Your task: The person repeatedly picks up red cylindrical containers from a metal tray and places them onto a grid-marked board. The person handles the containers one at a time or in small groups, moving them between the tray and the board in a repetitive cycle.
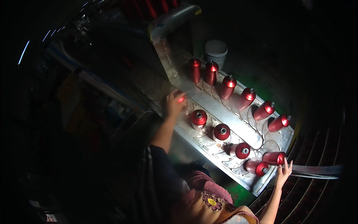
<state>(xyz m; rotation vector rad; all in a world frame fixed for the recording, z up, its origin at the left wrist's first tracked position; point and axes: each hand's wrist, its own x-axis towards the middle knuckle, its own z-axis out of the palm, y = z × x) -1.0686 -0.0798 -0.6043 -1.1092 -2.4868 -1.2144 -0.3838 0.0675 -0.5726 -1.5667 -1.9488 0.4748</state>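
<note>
Red metal bottles with narrow open necks stand around a long oval metal conveyor table (238, 128). At its near right end, my right hand (284, 173) has thumb and fingertips closed about the neck of one red bottle (274, 158). Farther left, my left hand (175, 103) is curled over another red bottle (181, 100); motion blurs it and most of that bottle is hidden. Beside the left hand stands a bottle (198, 118), followed by others along the near side, including one (256, 168) close to my right hand.
Several more red bottles (228, 87) line the table's far side. Behind them is a white bucket (216, 50). A bent metal duct (164, 46) rises at the left end. Slatted dark racks (309, 186) and a metal rail (317, 171) lie to the right. Surroundings are very dark.
</note>
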